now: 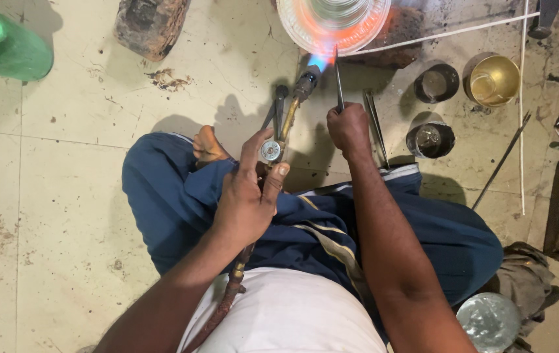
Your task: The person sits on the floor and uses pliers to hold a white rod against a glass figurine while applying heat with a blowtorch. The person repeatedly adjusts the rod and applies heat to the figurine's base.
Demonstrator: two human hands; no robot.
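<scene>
Person seated cross-legged on a stained tile floor point(63, 170), blue garment over the knees, one bare foot point(209, 145) showing just left of the torch. Left hand point(246, 196) wraps the brass gas torch point(290, 114) at its valve end: fingers curled around the body, thumb pressed up beside the round silver valve knob point(270, 151), so the grip is closed on the torch. The torch barrel runs up and away from that hand, its nozzle well beyond the fingers; a blue flame point(319, 61) leaves the tip and plays on the lower rim of a ribbed, round metal piece point(333, 19), which glows orange where the flame meets it. A reddish-brown hose point(227, 304) trails from the torch back under the left wrist toward the white shirt. Right hand point(349, 127) sits just right of the torch, fist closed around a thin metal rod point(338, 82); the rod stands up out of the top of the fist and its tip reaches the flame at the rim of the round piece. A pair of metal tweezers point(375, 121) lies on the floor just right of that hand. Further right of the torch: two dark metal cups point(433, 111) and a brass bowl point(494, 80). A green plastic bucket point(4, 39) stands far left of the torch, a brick point(150, 25) between it and the round piece.
</scene>
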